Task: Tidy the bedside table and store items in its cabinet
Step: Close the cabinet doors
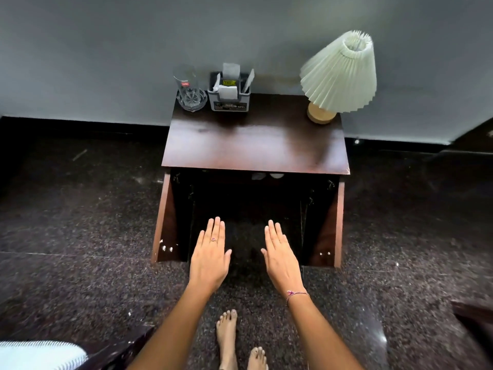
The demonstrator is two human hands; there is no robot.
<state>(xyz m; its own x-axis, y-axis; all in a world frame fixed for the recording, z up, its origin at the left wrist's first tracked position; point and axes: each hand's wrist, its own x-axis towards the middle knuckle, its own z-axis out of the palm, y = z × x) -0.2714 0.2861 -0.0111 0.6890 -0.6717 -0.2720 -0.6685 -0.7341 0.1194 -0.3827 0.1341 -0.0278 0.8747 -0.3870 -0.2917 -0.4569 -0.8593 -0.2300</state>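
The dark wooden bedside table [253,145] stands against the grey wall. Both cabinet doors hang open, the left door [164,222] and the right door [334,225] swung outward. The cabinet inside is dark; two pale items [266,176] peek out under the top's front edge. On the top at the back left stand a clear glass [190,89] and a grey organizer box [230,94] with sachets. A lamp [337,76] with a pleated shade sits at the back right. My left hand [210,255] and my right hand [281,255] are stretched flat, palms down, before the opening, holding nothing.
Dark speckled stone floor [80,236] surrounds the table. My bare feet [234,340] stand just in front. A bed corner with striped white cloth [40,353] is at the lower left, and a dark furniture edge [474,319] is at the lower right.
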